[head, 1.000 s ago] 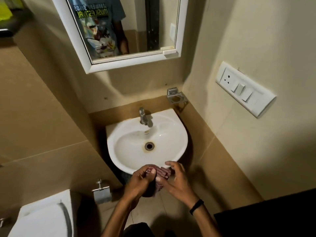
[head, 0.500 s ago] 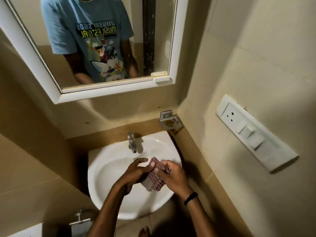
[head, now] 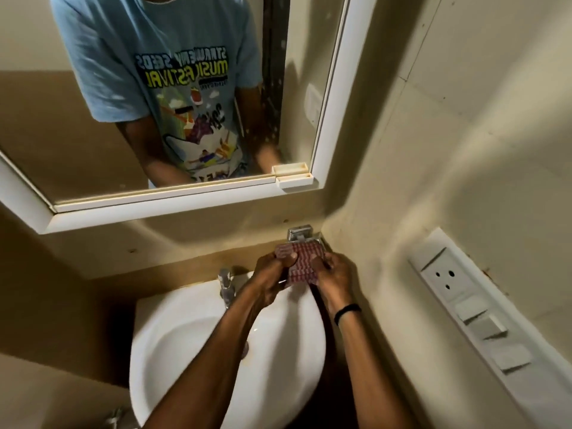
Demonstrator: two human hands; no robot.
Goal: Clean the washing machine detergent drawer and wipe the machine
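A small red-and-white checked cloth (head: 301, 263) is held folded between both hands above the back right of a white wash basin (head: 185, 360). My left hand (head: 272, 274) grips its left side with the thumb on top. My right hand (head: 335, 275), with a black band on the wrist, grips its right side. The cloth's top edge sits right at a chrome wall holder (head: 299, 233) in the corner. No washing machine or detergent drawer is in view.
A chrome tap (head: 226, 281) stands at the basin's back, just left of my left hand. A white-framed mirror (head: 332, 125) hangs above. A white socket and switch panel (head: 473, 308) is on the right wall.
Both hands have carried the cloth up and away from the basin's front toward the chrome holder in the corner. The camera has tilted upward, so the mirror fills more of the view.
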